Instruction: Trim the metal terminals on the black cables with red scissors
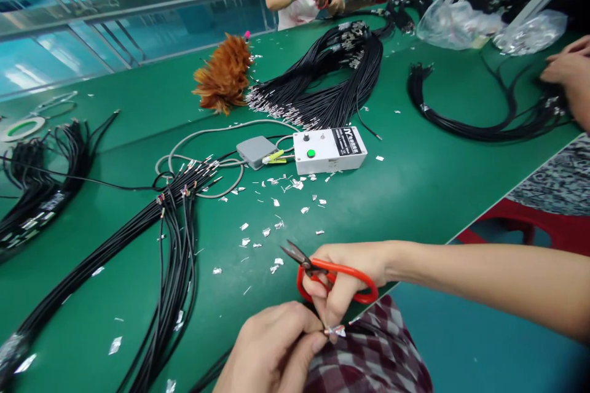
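At the near edge of the green table (415, 196), my left hand (271, 347) pinching a foil-wrapped cable end (335, 331), my right hand (343, 276) gripping red scissors (332, 276) and touching the foil, black cable bundle (170, 258) to the left, white box (329, 148) beyond.

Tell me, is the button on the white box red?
No, the round button on the white box is green, and the box sits on the green table beside a grey box.

The left hand (271, 344) sat low and near, fingers curled inward — thumb pinched against fingertips. The right hand (343, 279) reached in from the right — forearm bare, fingers pointing down toward the left hand.
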### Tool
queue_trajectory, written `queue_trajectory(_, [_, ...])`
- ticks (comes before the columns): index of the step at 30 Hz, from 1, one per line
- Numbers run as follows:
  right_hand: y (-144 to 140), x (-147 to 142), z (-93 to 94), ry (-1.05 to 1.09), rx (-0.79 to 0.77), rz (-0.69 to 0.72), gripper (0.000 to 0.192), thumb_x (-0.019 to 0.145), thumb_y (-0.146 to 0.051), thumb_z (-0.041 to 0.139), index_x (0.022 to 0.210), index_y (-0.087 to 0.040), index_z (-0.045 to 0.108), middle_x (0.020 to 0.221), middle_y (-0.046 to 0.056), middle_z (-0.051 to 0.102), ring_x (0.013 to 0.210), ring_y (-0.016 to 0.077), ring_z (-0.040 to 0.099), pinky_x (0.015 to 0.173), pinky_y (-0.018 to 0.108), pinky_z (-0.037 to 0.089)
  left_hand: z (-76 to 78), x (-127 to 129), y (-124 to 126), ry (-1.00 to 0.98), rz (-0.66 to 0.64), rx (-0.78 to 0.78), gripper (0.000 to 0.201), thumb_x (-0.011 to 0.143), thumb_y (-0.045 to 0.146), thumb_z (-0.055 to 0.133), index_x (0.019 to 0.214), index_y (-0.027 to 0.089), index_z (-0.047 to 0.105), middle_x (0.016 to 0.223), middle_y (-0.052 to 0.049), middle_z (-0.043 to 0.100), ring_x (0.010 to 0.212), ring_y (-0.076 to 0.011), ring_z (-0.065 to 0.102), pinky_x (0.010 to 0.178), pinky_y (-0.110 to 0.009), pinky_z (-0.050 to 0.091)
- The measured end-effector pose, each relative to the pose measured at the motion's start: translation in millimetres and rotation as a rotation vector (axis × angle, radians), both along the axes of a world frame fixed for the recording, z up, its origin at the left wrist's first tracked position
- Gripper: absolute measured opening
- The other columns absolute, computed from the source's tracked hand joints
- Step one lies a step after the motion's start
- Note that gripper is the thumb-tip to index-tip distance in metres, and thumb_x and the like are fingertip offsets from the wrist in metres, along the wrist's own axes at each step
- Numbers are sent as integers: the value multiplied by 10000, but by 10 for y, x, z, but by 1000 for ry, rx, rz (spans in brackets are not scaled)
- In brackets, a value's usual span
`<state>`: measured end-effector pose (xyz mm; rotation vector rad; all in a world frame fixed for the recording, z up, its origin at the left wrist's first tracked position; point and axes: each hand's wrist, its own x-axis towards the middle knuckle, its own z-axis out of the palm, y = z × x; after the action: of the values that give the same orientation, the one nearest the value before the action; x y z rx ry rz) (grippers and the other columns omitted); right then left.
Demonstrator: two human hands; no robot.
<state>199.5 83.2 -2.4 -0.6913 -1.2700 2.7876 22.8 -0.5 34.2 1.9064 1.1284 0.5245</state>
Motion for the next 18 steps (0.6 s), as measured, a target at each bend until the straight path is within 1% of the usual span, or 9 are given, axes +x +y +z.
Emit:
queue_trajectory(5, [-74, -61, -180, 92, -260, -56, 302, 475, -46, 647, 582, -190, 404, 527, -41, 676, 488, 101, 626, 486, 165, 457, -173, -41, -60, 45, -26, 483, 150, 854, 75, 527, 852, 183, 632, 630, -22, 678, 512, -147, 585, 497, -248, 445])
queue_trajectory(7, [-127, -81, -225, 94, -332, -97, 304, 460, -54, 672, 574, -185, 423, 518, -27, 674, 487, 103, 630, 482, 157, 450, -238, -80, -88, 117, -16, 613, 167, 854, 54, 530, 945, 156, 625, 656, -29, 686, 528, -149, 592, 513, -258, 452])
queue_trajectory(9, [-205, -95, -242, 82, -377, -165, 293, 479, -81, 686, 587, -182, 433, 545, -32, 677, 492, 82, 615, 501, 149, 442, -296, -126, -102, 207, 17, 733, 198, 839, 54, 571, 1012, 137, 616, 717, -47, 715, 593, -166, 633, 584, -279, 472])
queue_trajectory(12, [-306, -83, -183, 88, -393, -240, 269, 527, -129, 664, 630, -196, 424, 542, -72, 648, 468, 52, 557, 546, 158, 432, -341, -169, -70, 314, 122, 840, 185, 829, 65, 598, 1001, 129, 621, 761, -53, 732, 637, -174, 662, 631, -280, 465])
queue_trajectory(13, [-309, -62, -138, 107, -371, -263, 265, 541, -137, 658, 642, -202, 422, 526, -79, 627, 464, 56, 543, 556, 170, 427, -335, -170, -46, 306, 180, 812, 160, 836, 76, 593, 981, 138, 622, 767, -47, 730, 636, -166, 661, 635, -269, 464])
queue_trajectory(15, [-242, 13, -22, 155, -226, -343, 249, 592, -171, 656, 648, -206, 416, 538, -66, 610, 489, 77, 541, 570, 204, 413, -286, -147, 7, 196, 345, 608, 95, 857, 117, 577, 920, 176, 617, 749, -15, 705, 606, -135, 639, 615, -230, 466])
queue_trajectory(16, [-174, 63, 39, 146, -62, -407, 257, 612, -181, 663, 649, -206, 410, 600, -44, 629, 540, 91, 556, 584, 217, 406, -249, -127, 32, 106, 434, 453, 63, 864, 151, 571, 882, 196, 612, 709, 7, 678, 582, -123, 618, 589, -211, 464])
queue_trajectory(17, [-92, 115, 93, 87, 153, -453, 254, 639, -196, 668, 649, -205, 414, 654, -22, 642, 602, 116, 578, 605, 238, 407, -208, -103, 55, 8, 520, 289, 49, 868, 189, 569, 845, 209, 608, 657, 25, 642, 553, -117, 590, 550, -198, 452])
queue_trajectory(18, [-5, 165, 135, -44, 395, -495, 232, 685, -216, 664, 668, -206, 433, 682, -12, 640, 653, 139, 586, 630, 259, 406, -167, -78, 73, -84, 590, 135, 67, 869, 226, 565, 818, 215, 606, 604, 36, 600, 524, -114, 555, 504, -194, 427])
